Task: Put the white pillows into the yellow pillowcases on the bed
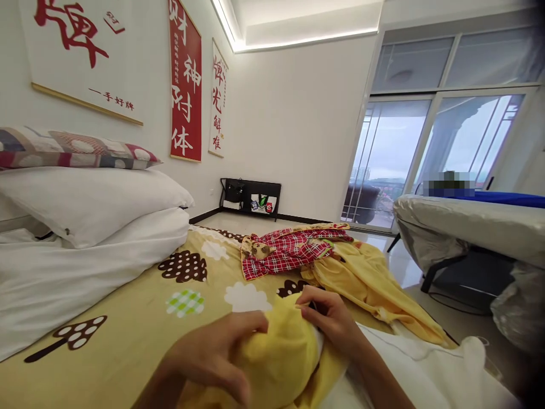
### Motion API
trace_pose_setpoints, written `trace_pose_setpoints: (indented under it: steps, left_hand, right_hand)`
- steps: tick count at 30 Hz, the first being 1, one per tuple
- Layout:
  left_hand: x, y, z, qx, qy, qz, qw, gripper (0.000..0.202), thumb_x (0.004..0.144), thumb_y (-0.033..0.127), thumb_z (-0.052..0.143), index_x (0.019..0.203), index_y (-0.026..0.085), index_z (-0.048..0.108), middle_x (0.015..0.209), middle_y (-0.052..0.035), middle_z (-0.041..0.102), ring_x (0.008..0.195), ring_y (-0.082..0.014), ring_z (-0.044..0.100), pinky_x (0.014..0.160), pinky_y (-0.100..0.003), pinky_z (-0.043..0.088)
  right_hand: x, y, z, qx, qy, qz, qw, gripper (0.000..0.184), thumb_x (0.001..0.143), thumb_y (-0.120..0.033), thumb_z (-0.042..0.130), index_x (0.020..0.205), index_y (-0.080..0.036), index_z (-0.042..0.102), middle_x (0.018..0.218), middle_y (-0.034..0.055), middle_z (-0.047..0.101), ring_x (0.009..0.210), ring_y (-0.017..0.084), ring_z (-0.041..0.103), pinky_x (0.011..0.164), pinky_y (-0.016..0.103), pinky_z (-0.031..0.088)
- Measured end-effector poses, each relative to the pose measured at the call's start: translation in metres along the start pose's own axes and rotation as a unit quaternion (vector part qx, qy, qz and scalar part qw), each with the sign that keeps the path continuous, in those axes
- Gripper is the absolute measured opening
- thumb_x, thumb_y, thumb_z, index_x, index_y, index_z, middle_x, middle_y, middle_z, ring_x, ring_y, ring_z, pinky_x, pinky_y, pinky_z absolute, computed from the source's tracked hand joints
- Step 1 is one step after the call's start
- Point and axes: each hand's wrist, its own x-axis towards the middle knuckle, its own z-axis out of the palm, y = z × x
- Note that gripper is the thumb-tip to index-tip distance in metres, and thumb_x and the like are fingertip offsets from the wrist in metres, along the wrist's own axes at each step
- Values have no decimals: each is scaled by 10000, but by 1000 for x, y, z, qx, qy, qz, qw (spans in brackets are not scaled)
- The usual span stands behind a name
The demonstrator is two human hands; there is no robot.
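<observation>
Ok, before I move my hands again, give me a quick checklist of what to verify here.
1. Right hand has a pinch on the yellow cloth: ok, thumb and finger meet at its upper edge.
2. Left hand has a firm grip: cannot tell; it is at the cloth's left side.
3. Yellow cloth is smooth and flat: not ok, it is bunched up between the hands.
4. Red checked fabric is apart from both hands: ok, it lies beyond them.
5. White pillow is out of the way: ok, it sits off to the left.
</observation>
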Motion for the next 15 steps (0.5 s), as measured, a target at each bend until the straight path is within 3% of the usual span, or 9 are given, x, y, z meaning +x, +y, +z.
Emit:
trace_pose_setpoints:
  steps: [3,6,8,11,15]
  left_hand:
    - [-4,-21,-16,-173,23,-33,984,524,773,651,545,733,160,723,887,-101,703,846,-254,626,818,-355,482]
    - [-1,-39,-19,-251,76,-98,960,381,701,518,702,621,145,704,662,-65,686,615,-183,607,622,-278,483]
    - [2,-42,-17,-242,119,-98,958,268,668,416,751,741,159,728,692,-50,697,647,-186,618,644,-276,488]
    - [6,-32,-13,-167,136,-55,975,354,635,335,752,963,207,716,869,-43,720,840,-248,633,747,-315,499]
    - [9,-15,-5,-62,108,-49,991,297,654,326,693,928,217,724,958,-49,711,936,-300,617,772,-342,510]
  right_hand:
    - [-2,2,-3,-24,77,-30,996,319,858,-464,549,723,-187,631,686,16,575,660,149,512,611,268,403]
    - [-2,2,-5,-36,169,-71,982,253,873,-418,542,757,-202,604,720,23,587,695,163,534,648,284,423]
    - [-1,3,-5,-72,205,-93,972,217,883,-385,537,767,-211,594,731,23,584,720,172,536,680,298,425]
    - [2,5,-7,-137,208,-107,962,213,890,-370,527,762,-217,604,779,35,594,772,185,547,718,314,428]
    - [-5,-6,-12,-190,238,-71,950,215,892,-398,506,824,-215,594,835,52,601,787,189,563,698,310,448]
